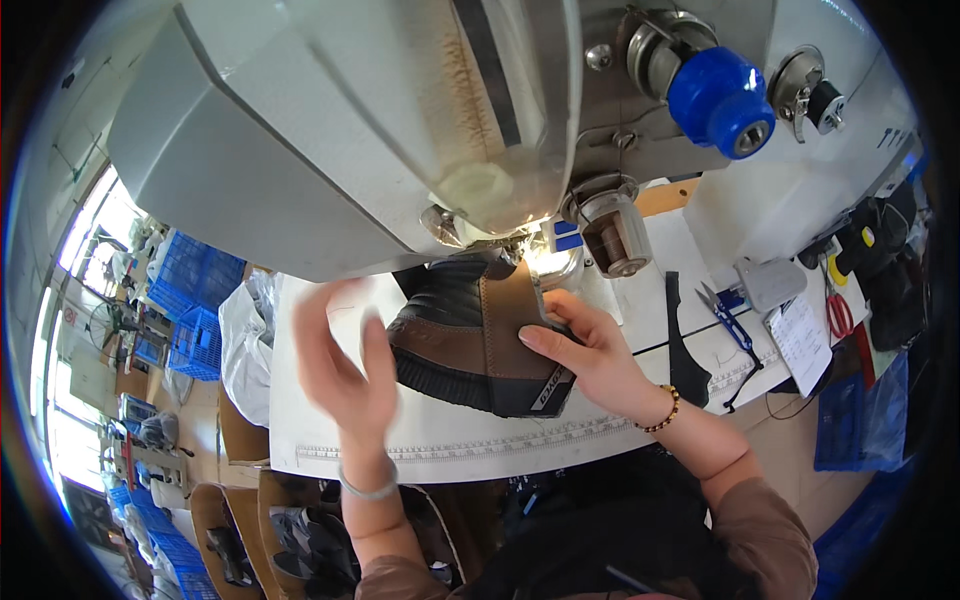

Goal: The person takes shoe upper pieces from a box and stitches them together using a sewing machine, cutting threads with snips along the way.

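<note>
A brown and black shoe upper [470,335] lies on the white table [300,420] under the head of a large grey sewing machine [330,130]. My right hand [590,345] presses flat on the upper's right side, fingers stretched toward the needle area. My left hand [345,375] hovers blurred over the upper's left edge, fingers apart, holding nothing. A bracelet sits on each wrist.
A blue knob [722,100] sticks out of the machine at the upper right. Blue-handled snips [730,320], a black cut piece [685,350], red scissors [838,312] and papers lie on the table's right. Blue crates [195,300] stand on the left, boxes with shoe parts [300,545] below.
</note>
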The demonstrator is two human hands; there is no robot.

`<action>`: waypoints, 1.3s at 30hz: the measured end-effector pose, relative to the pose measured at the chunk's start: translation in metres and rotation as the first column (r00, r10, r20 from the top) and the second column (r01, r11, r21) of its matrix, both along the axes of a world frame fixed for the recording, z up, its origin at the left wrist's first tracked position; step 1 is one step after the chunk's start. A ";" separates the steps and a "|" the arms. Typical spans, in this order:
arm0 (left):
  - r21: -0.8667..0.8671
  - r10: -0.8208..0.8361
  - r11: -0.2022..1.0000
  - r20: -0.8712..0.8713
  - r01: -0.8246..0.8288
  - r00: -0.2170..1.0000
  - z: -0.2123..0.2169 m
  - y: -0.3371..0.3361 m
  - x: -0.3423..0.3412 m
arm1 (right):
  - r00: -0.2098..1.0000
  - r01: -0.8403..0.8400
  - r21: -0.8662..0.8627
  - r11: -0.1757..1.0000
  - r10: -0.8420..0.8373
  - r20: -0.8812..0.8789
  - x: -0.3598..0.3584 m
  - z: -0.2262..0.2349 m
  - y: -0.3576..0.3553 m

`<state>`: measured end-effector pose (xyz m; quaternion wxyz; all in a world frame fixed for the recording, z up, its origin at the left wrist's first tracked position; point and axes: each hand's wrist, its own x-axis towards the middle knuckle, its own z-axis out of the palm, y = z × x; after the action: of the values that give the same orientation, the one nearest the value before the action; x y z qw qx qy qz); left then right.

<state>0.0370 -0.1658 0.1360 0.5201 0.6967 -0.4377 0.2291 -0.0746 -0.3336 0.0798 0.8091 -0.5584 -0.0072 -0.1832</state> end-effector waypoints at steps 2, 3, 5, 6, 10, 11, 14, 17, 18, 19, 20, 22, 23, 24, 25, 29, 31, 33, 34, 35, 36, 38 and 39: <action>0.373 -0.136 0.926 0.179 0.061 0.974 0.013 0.001 -0.032 | 0.995 -0.090 0.095 0.991 0.093 -0.038 -0.002 0.000 0.002; 0.603 -0.240 0.798 0.272 0.029 0.932 0.019 -0.006 -0.038 | 0.997 -0.074 0.081 0.994 0.074 0.000 0.000 -0.001 0.003; 0.638 -0.212 0.770 0.276 -0.013 0.937 0.010 -0.017 -0.043 | 0.998 -0.057 0.062 0.996 0.054 0.037 0.001 -0.005 0.003; 0.672 -0.187 0.738 0.288 -0.059 0.939 0.006 -0.020 -0.042 | 0.999 0.020 -0.059 0.998 -0.017 0.048 0.001 -0.008 0.004; 0.675 -0.247 0.737 0.214 0.040 0.945 0.003 -0.017 -0.035 | 0.991 0.134 -0.219 0.966 -0.130 0.031 0.001 -0.010 0.008; 0.691 -0.223 0.723 0.235 -0.001 0.946 0.001 -0.017 -0.034 | 0.991 0.099 -0.251 0.963 -0.118 -0.061 0.001 -0.010 0.008; 0.604 -0.186 0.795 0.340 -0.062 0.922 -0.021 -0.019 -0.022 | 0.989 0.150 -0.224 0.963 -0.143 0.045 -0.003 -0.012 0.012; 0.451 -0.129 0.888 0.426 -0.087 0.896 -0.035 -0.021 -0.020 | 0.997 -0.036 0.149 0.988 0.047 -0.067 -0.019 0.008 0.014; 0.410 -0.109 0.908 0.435 -0.089 0.894 -0.037 -0.023 -0.022 | 0.996 -0.044 0.140 0.989 0.054 -0.068 -0.021 0.010 0.010; 0.401 -0.097 0.911 0.435 -0.096 0.895 -0.039 -0.024 -0.022 | 0.986 -0.096 0.091 0.991 0.108 -0.129 -0.022 0.013 0.005; 0.376 -0.087 0.922 0.434 -0.092 0.897 -0.041 -0.025 -0.022 | 0.970 -0.146 0.046 0.988 0.152 -0.192 -0.024 0.015 0.002; 0.342 -0.067 0.935 0.432 -0.094 0.899 -0.042 -0.026 -0.023 | 0.967 -0.146 0.007 0.989 0.144 -0.211 -0.025 0.020 0.001; 0.349 -0.071 0.933 0.425 -0.091 0.902 -0.043 -0.026 -0.023 | 0.966 -0.138 -0.025 0.990 0.129 -0.226 -0.025 0.021 0.001; 0.356 -0.074 0.930 0.418 -0.088 0.905 -0.043 -0.026 -0.023 | 0.965 -0.140 -0.033 0.990 0.129 -0.227 -0.027 0.020 0.000; 0.349 -0.069 0.933 0.418 -0.090 0.906 -0.043 -0.027 -0.024 | 0.973 -0.091 -0.042 0.995 0.080 -0.215 -0.030 0.017 -0.002; 0.369 -0.058 0.923 0.406 -0.106 0.912 -0.039 -0.026 -0.027 | 0.813 0.582 -0.635 0.508 -0.363 0.455 -0.028 -0.015 -0.018; 0.384 -0.040 0.914 0.407 -0.132 0.912 -0.039 -0.025 -0.030 | 0.743 0.664 -0.692 0.282 -0.346 0.572 -0.026 -0.009 -0.029; 0.357 -0.022 0.924 0.405 -0.136 0.914 -0.039 -0.029 -0.032 | 0.731 0.683 -0.731 0.020 -0.007 0.683 -0.024 0.006 -0.035; 0.357 -0.021 0.924 0.404 -0.137 0.914 -0.040 -0.029 -0.031 | 0.721 0.690 -0.723 0.023 0.066 0.690 -0.018 0.004 -0.038; 0.356 -0.028 0.926 0.402 -0.127 0.915 -0.041 -0.030 -0.030 | 0.719 0.692 -0.722 0.024 0.066 0.691 -0.013 0.005 -0.042; 0.354 -0.036 0.928 0.400 -0.118 0.916 -0.041 -0.030 -0.029 | 0.676 0.729 -0.684 0.037 0.122 0.727 -0.009 0.007 -0.046; 0.353 -0.033 0.928 0.398 -0.120 0.917 -0.040 -0.030 -0.030 | 0.627 0.764 -0.643 0.054 0.174 0.759 -0.004 0.006 -0.049; 0.352 -0.031 0.928 0.395 -0.120 0.918 -0.040 -0.030 -0.030 | 0.605 0.776 -0.624 0.089 0.173 0.777 -0.002 0.004 -0.050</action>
<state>0.0070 -0.1962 0.0959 0.2759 0.7315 -0.5521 0.2898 -0.0762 -0.3831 0.0841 0.1149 -0.7987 -0.2915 -0.5137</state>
